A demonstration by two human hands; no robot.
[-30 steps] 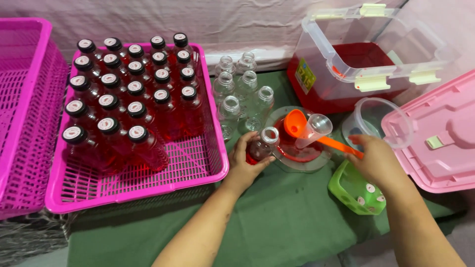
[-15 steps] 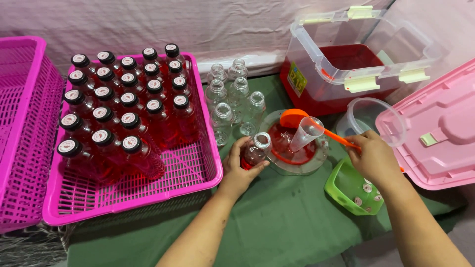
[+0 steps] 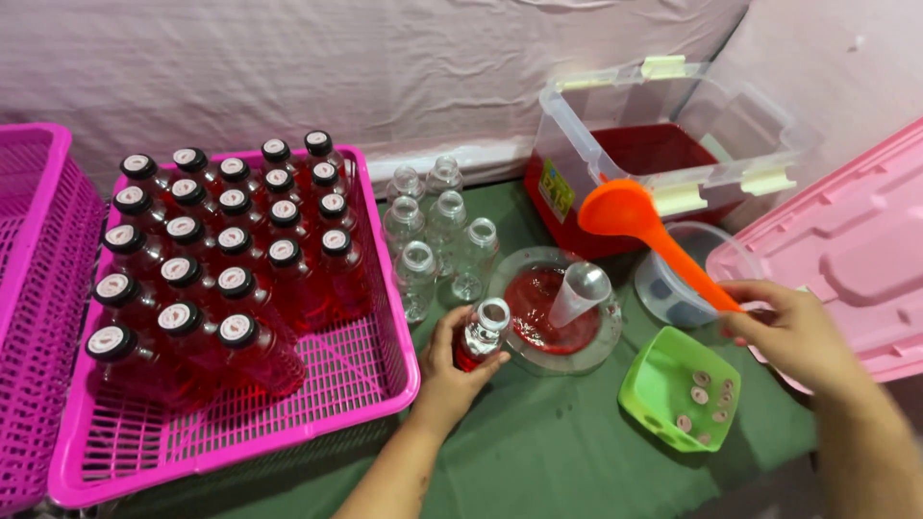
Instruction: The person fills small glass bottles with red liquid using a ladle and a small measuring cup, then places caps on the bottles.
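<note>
Beside the glass bowl (image 3: 558, 317) of red liquid, on its left edge, the left hand (image 3: 450, 370) wraps around a small open bottle (image 3: 481, 334) that holds some red liquid in its lower part; the fingers close firmly on its body. A clear funnel (image 3: 579, 293) leans inside that bowl, its spout down in the liquid. To the right of the bowl, the right hand (image 3: 793, 332) grips the handle of an orange ladle (image 3: 646, 235), fingers curled tight around the end, and the ladle's cup hangs above and behind the bowl, in front of a clear plastic storage box (image 3: 673, 135) with red liquid in its bottom. Between the bowl and the right hand stands a clear round tub (image 3: 678, 284); what it holds cannot be made out. In front of the bowl and to its right sits a green tray (image 3: 678, 389) with a few small round caps lying in it. Just behind the bowl and to its left, a cluster of empty clear bottles (image 3: 437, 235) stands uncapped on the green cloth (image 3: 538, 452). Farther left of the bowl, a pink basket (image 3: 317, 423) carries rows of capped bottles filled with red liquid (image 3: 221, 259). At the far right of the bowl lies a pink lid (image 3: 846, 250).
</note>
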